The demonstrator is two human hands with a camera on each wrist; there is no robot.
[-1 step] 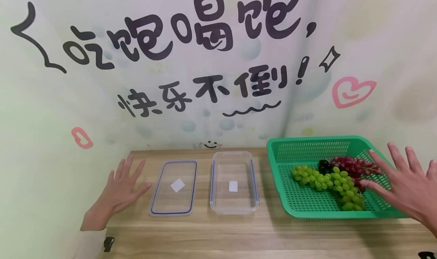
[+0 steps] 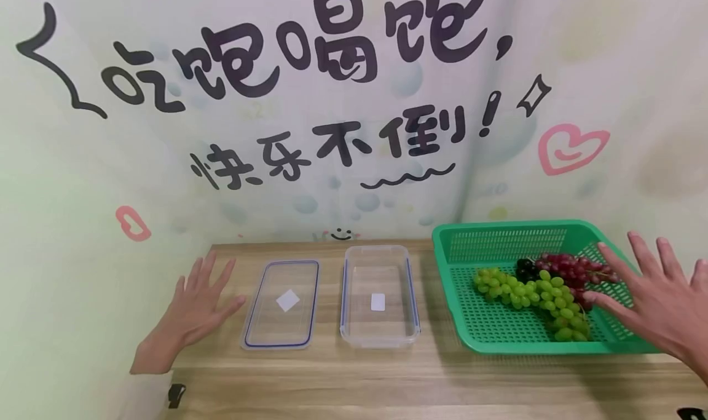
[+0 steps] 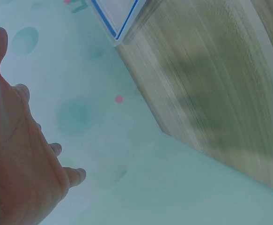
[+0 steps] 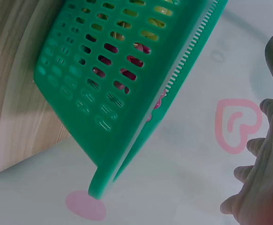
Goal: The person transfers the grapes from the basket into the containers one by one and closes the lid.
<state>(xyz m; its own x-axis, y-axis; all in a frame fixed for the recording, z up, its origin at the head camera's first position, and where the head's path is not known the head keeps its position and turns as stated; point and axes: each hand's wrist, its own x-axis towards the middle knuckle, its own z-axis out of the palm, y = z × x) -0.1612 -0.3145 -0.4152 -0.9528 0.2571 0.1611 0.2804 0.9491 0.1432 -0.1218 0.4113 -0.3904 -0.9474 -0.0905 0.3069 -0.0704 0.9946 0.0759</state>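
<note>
My left hand [image 2: 193, 309], fingers spread and holding nothing, hovers left of a clear lid [image 2: 265, 324] with a blue seal. Beside the lid stands a clear plastic container [image 2: 381, 334] with a white label in it. To the right is a green basket [image 2: 464, 321]. Inside it lie green grapes [image 2: 558, 303], red grapes [image 2: 570, 266] and a few dark grapes [image 2: 527, 269]. My right hand [image 2: 664, 303] is spread out too, overlapping the basket's right side in the head view. In the right wrist view that hand [image 4: 267, 164] appears apart from the basket wall [image 4: 113, 136].
Everything stands on a wooden table [image 2: 310, 386]. Behind it hangs a pale backdrop [image 2: 287, 217] with black lettering and pink hearts. The basket's raised rim [image 2: 531, 348] borders the grapes, and the left wrist view shows the table's corner [image 3: 166, 129].
</note>
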